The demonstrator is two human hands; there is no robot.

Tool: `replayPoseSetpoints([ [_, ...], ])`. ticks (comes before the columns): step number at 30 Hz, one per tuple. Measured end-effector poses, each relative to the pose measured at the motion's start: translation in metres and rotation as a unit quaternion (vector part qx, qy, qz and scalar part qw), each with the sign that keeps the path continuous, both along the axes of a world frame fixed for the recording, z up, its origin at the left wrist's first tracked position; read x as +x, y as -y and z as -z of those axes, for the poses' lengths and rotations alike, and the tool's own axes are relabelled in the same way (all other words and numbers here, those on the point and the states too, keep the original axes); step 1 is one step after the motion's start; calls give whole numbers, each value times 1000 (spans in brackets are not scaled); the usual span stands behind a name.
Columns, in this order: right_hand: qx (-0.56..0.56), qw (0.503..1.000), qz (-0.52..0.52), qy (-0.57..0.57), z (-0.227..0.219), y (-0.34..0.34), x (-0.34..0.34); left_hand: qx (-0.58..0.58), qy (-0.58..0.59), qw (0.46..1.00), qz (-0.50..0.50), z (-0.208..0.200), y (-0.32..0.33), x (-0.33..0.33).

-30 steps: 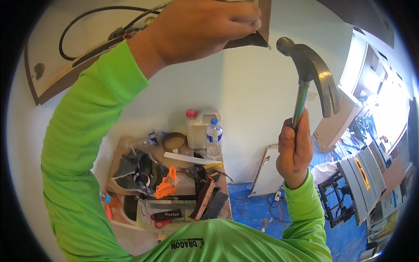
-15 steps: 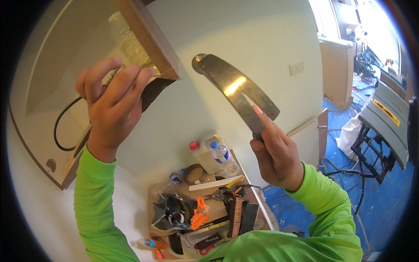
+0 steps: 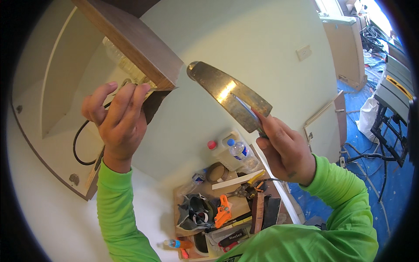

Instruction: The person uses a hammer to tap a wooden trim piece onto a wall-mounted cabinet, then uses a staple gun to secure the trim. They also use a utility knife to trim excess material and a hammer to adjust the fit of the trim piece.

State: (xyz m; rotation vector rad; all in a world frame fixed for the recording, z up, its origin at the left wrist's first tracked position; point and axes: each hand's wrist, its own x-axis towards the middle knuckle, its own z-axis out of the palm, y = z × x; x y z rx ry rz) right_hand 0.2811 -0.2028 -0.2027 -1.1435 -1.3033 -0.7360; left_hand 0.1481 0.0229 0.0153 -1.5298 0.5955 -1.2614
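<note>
My right hand grips a claw hammer by its handle, just below the metal head. The index finger lies along the claw, and the striking face points left, toward the cabinet's lower corner. That corner belongs to an open wooden cabinet at the upper left. Under its edge my left hand is raised with fingers bent and pinched together; what they hold is hidden. A dark brown piece hangs beside these fingers. Inside the cabinet, a clear plastic bottle lies behind the hand, and a black cable loops near the wrist.
Below, a cluttered tabletop carries a water bottle, a whitish jug, a tape roll, an orange tool and pliers. An outlet is on the wall. Blue sheeting and a grey folding stand lie right.
The view has shifted, so the table sits farther right and lower. The hammer has turned slightly and its striking face is a little nearer the cabinet corner. Both grips stay the same.
</note>
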Motion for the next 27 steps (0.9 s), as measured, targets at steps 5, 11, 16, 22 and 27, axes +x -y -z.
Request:
replayPoseSetpoints([
  [5, -1, 1000, -4, 1, 2, -3, 1, 7, 1, 1000, 2, -1, 0, 1],
  [11, -8, 1000, -8, -12, 5, -5, 0, 5, 9, 1000, 0, 2, 0, 3],
  [16, -3, 1000, -12, -19, 6, -6, -7, 15, 7, 1000, -9, -1, -3, -2],
  [22, -22, 1000, 19, 9, -3, -7, -15, 11, 17, 1000, -9, 0, -3, -4],
  [27, -48, 998, 47, -5, -7, -7, -25, 6, 30, 1000, -1, 4, -5, -3],
])
